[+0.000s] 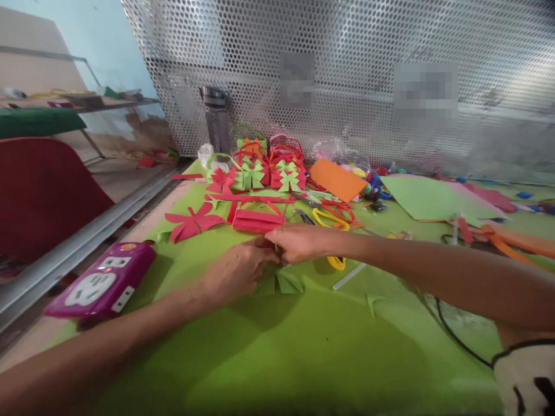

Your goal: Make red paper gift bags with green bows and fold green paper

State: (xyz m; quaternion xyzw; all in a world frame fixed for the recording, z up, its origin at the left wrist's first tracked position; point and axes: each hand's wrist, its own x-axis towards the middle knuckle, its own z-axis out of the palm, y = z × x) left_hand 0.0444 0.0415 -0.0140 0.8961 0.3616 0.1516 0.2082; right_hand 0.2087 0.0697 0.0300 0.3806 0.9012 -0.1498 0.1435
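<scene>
My left hand [236,270] and my right hand [299,242] meet in the middle of a large green sheet [303,346], and both pinch a small folded green paper piece [280,281]. Its pointed flaps stick out below my fingers. Just beyond my hands lie a red paper basket [256,220] and a red paper bow [191,223]. Yellow-handled scissors [330,219] lie right behind my right hand.
Several red and green paper baskets with bows [269,167] stand at the back by a perforated metal screen [347,75]. A purple power strip [102,283] lies at left. Orange paper [337,179], a green sheet [427,198], a dark bottle [217,121] and a black cable [455,335] are around.
</scene>
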